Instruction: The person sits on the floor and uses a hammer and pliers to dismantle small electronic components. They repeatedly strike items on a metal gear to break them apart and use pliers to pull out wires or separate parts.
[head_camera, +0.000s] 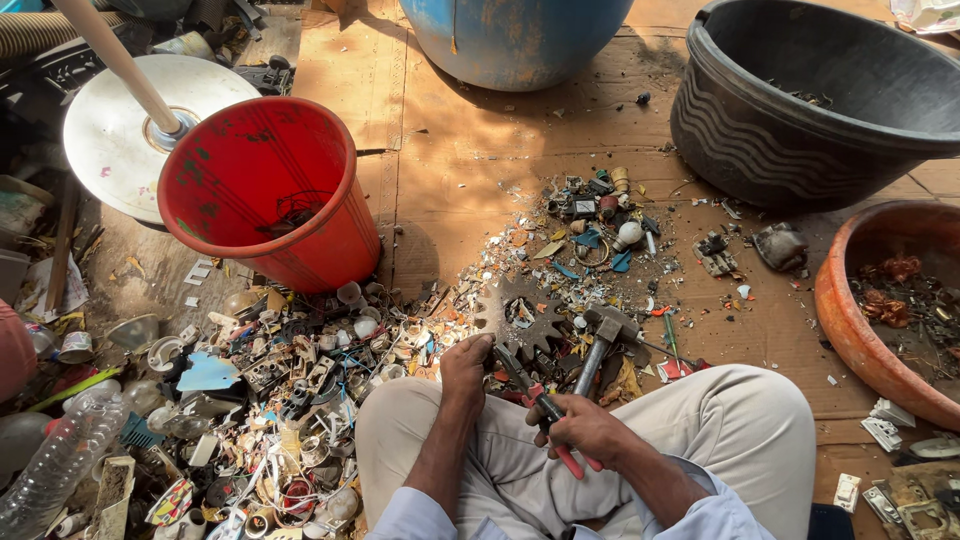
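My right hand (583, 428) is closed around the red handles of a pair of pliers (535, 395), held over my crossed legs. The pliers' jaws point up and left towards my left hand (465, 366). That hand reaches down to the edge of a heap of small scrap (300, 400); its fingers are bunched and point away, so what they hold is hidden. A hammer (600, 342) lies just beyond the pliers, next to a rusty toothed gear (520, 308).
A red bucket (270, 190) leans at the left. Behind it lies a white disc with a pole (115, 130). A blue barrel (510, 40), a black tub (740, 140) and an orange bowl (835, 310) of scrap ring the cardboard floor. A plastic bottle (55, 465) lies lower left.
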